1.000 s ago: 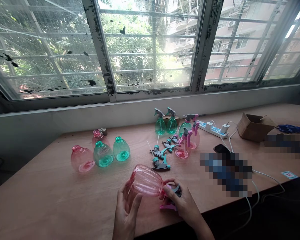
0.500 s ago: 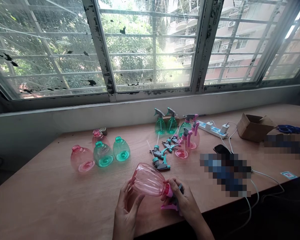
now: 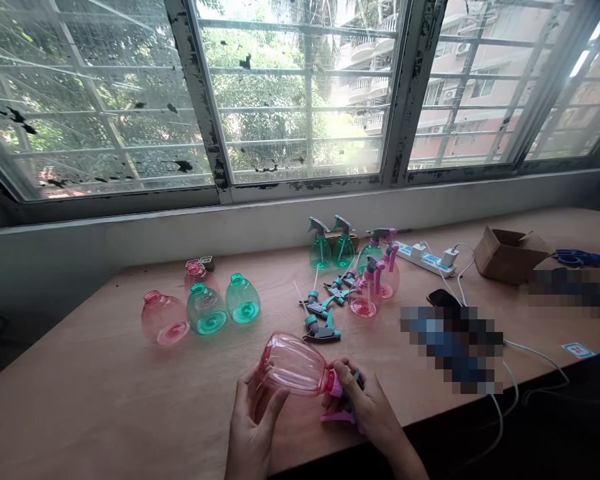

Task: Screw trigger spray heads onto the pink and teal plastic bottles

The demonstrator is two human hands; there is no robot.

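A clear pink spray bottle (image 3: 295,365) lies tilted on its side between my two hands, above the front of the table. My left hand (image 3: 256,420) is closed round its base end. My right hand (image 3: 363,400) grips the neck end, wrapped over the grey and pink spray head (image 3: 337,417), whose pink trigger points down. Beyond the bottle lie several loose spray heads (image 3: 323,328) with grey bodies and teal or pink parts. To the left stand pink bottles (image 3: 164,319) and green bottles (image 3: 243,300) without heads.
Green spray bottles with heads (image 3: 320,252) and pink ones (image 3: 364,300) stand toward the back. A power strip (image 3: 425,259) with plugs, a cardboard box (image 3: 510,257) and a dark phone (image 3: 445,300) with cables are on the right. Windows (image 3: 300,100) line the far wall.
The bottle's base end has dipped slightly and moved a little left in my hands. Both hands keep their hold; the other things have not moved.
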